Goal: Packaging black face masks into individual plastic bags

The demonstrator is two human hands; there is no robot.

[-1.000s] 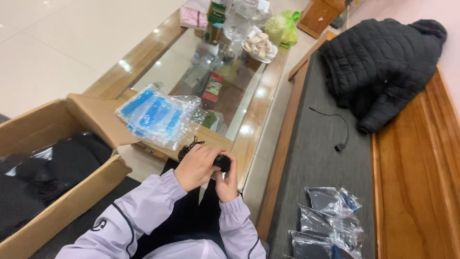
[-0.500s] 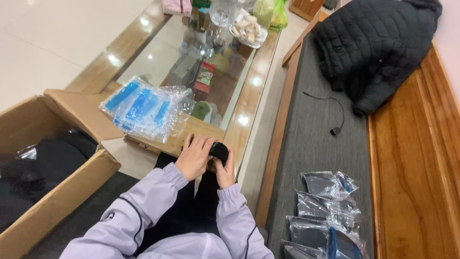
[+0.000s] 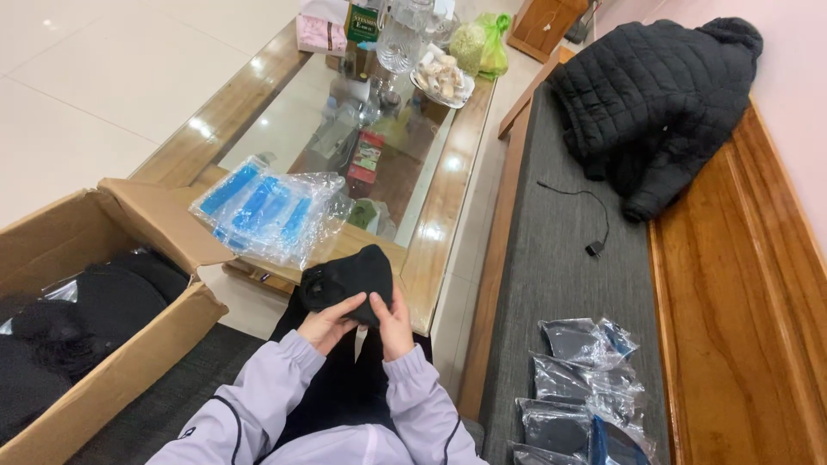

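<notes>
The small black fabric piece, soft and rounded at the top (image 3: 349,277), sat right in the middle of the action, held up over the person's lap just at the near edge of the glass-topped wooden coffee table (image 3: 448,215). The left hand (image 3: 326,324) had its fingers curled onto the lower left of the cloth, pinching it, and the right hand (image 3: 394,320) gripped the lower right edge, thumb pressed against the fabric. Both hands came out of pale lilac sleeves with dark piping (image 3: 258,405). Just beyond the cloth, on the table's near corner, lay a clear plastic bag of blue packets (image 3: 269,211), touching the flap of the open brown cardboard box (image 3: 112,362) to the left, which was filled with more black fabric items (image 3: 77,319). Further up the table stood a glass jug (image 3: 398,41), a plate of pale snacks (image 3: 441,76) and a green bag (image 3: 481,45). To the right ran a grey bench cushion (image 3: 551,267) with a stack of clear bags holding dark pieces (image 3: 581,379) near the person, a thin black cable (image 3: 590,220) further along, and a black quilted jacket (image 3: 659,95) heaped at the far end against the wooden backrest (image 3: 732,301).
</notes>
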